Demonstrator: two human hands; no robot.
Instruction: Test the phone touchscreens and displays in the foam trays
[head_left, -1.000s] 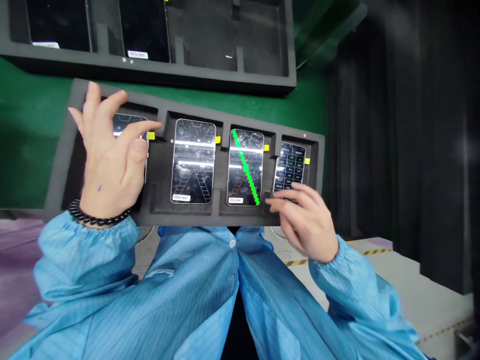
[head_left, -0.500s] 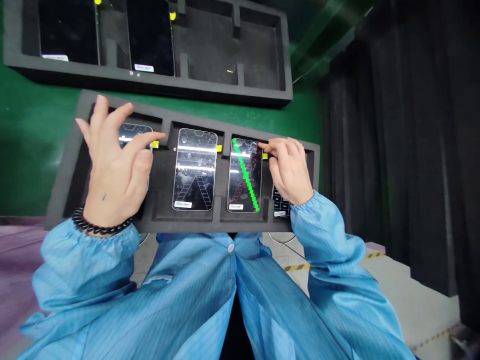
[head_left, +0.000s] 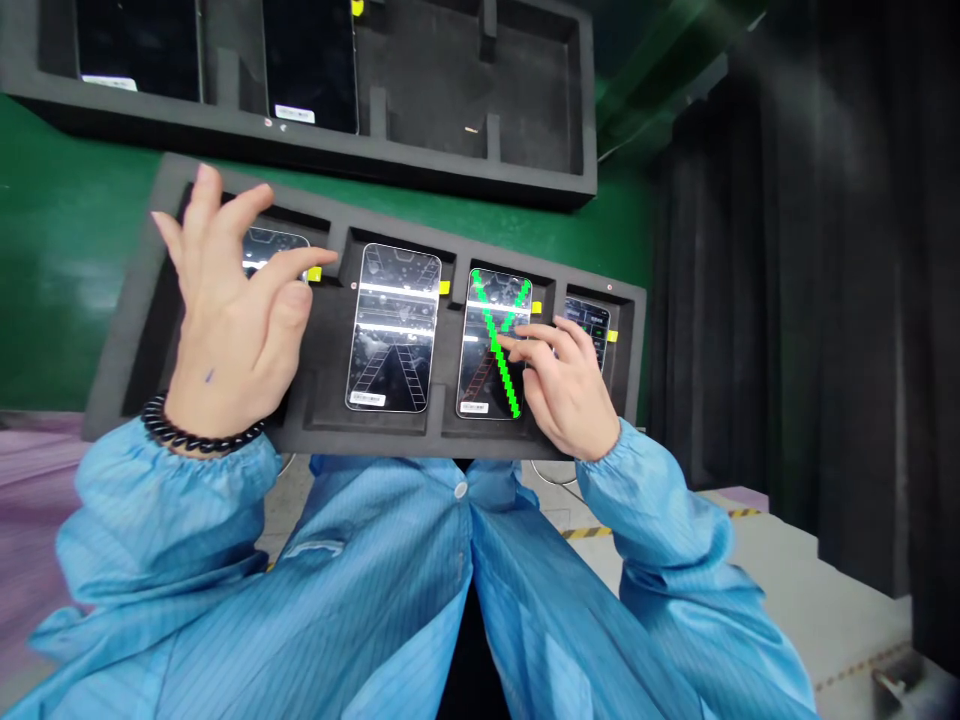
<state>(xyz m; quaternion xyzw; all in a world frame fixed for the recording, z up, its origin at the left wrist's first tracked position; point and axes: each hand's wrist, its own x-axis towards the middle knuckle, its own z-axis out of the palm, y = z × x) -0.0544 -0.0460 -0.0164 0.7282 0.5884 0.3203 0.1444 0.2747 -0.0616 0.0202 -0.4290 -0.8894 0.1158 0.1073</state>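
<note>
My right hand has its index fingertip on the screen of a tablet, near the screen's middle. Green blocky lines run across that screen: a full diagonal and a shorter branch from the upper right corner. My left hand is spread in the air over the left end of the black foam tray, holding nothing. Beneath it a tablet is mostly covered. Between my hands lies another tablet showing a white ladder-like pattern. Partly behind my right hand is a tablet with a menu grid.
A second black foam tray lies beyond on the green table, holding two dark-screened tablets. Yellow tabs stick out beside the tablets. A dark curtain hangs to the right.
My right index finger has moved down and left from the tablet's upper right corner to its middle, and a second green line now trails it. My left hand keeps its spread pose.
</note>
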